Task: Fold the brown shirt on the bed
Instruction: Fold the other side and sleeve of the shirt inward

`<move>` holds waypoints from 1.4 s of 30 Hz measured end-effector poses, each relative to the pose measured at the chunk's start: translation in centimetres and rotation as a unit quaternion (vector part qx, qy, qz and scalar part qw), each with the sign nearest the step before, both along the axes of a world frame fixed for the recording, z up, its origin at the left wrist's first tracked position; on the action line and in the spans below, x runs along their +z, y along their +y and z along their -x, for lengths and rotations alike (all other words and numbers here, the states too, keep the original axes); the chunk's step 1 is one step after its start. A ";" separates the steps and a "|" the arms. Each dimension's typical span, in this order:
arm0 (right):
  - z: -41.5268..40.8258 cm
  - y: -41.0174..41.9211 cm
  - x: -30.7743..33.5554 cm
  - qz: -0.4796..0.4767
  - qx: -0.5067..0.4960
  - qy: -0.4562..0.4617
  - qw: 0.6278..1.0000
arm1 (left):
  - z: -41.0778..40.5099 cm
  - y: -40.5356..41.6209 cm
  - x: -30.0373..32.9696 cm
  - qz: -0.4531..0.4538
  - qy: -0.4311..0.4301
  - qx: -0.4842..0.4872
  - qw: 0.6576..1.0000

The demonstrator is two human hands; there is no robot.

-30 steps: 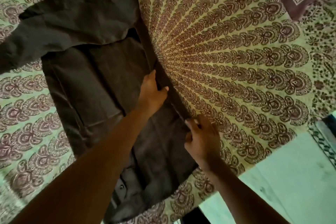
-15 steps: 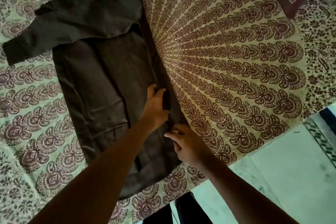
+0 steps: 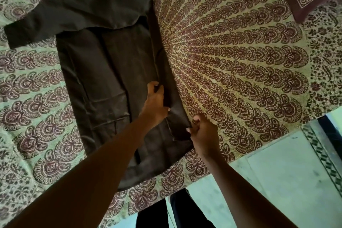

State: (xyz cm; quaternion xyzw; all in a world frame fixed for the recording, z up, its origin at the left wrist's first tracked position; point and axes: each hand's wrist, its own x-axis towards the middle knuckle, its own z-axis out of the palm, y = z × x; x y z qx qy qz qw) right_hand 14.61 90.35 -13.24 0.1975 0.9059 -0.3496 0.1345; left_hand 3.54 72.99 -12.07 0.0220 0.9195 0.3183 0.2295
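Nearest the bed's [image 3: 240,79] edge, the right hand [image 3: 204,133] pinches the brown shirt's [image 3: 103,72] right corner. Just beyond, the left hand [image 3: 155,104] pinches the same folded strip. The shirt's long axis runs away up the bed, one sleeve sprawled left at the far end.

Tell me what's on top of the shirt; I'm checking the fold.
On the shirt lie its folded-over sleeve and the left hand; the right hand pinches its edge. Layers beneath are hidden.
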 end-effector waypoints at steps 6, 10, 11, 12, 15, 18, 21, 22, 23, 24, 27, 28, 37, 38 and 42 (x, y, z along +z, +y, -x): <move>-0.9 0.3 0.0 -0.016 -0.004 0.009 1.000 | 0.2 -0.1 0.2 -0.011 -0.021 -0.002 1.000; -0.6 0.3 0.4 0.007 -0.014 0.003 1.000 | 0.2 -0.2 0.1 -0.069 -0.043 0.033 0.996; -0.5 0.4 0.4 0.013 -0.018 -0.003 1.000 | 0.2 -0.3 0.0 -0.085 -0.049 0.044 0.994; -0.4 0.4 0.4 0.017 -0.018 -0.006 1.000 | 0.2 -0.3 0.1 -0.092 -0.052 0.046 0.993; -0.1 0.0 0.6 -0.008 -0.005 0.002 1.000 | 0.2 -0.5 0.1 -0.062 -0.049 0.002 0.997; 1.2 -0.7 1.0 -0.085 0.013 0.074 0.993 | 0.3 -0.5 0.2 0.039 0.039 -0.043 0.998; 4.7 -1.7 1.1 -0.117 0.060 0.162 0.978 | 2.0 -0.8 0.2 0.121 0.158 -0.099 0.975; 5.9 -2.1 0.9 -0.119 0.085 0.174 0.974 | 3.1 -0.9 0.1 0.135 0.186 -0.121 0.965; 7.0 -2.3 0.5 -0.129 0.115 0.176 0.969 | 4.3 -1.1 -0.1 0.147 0.205 -0.147 0.956; 7.8 -2.5 -0.1 -0.148 0.151 0.175 0.962 | 5.5 -1.3 -0.4 0.158 0.210 -0.175 0.949; 7.9 -1.9 -2.0 -0.220 0.276 0.150 0.923 | 7.3 -1.7 -1.7 0.216 0.164 -0.254 0.928; 7.2 -1.2 -2.4 -0.241 0.316 0.136 0.908 | 7.3 -1.8 -2.0 0.230 0.146 -0.269 0.924; -1.2 5.2 -2.3 -0.243 0.338 0.078 0.906 | -1.4 -0.4 -4.1 0.204 0.162 -0.244 0.934; -1.4 5.6 -2.3 -0.224 0.326 0.086 0.914 | -2.6 -0.2 -4.2 0.193 0.160 -0.240 0.938; 1.0 5.2 -1.8 -0.193 0.214 0.134 0.948 | -6.3 0.1 -4.1 0.167 0.162 -0.251 0.940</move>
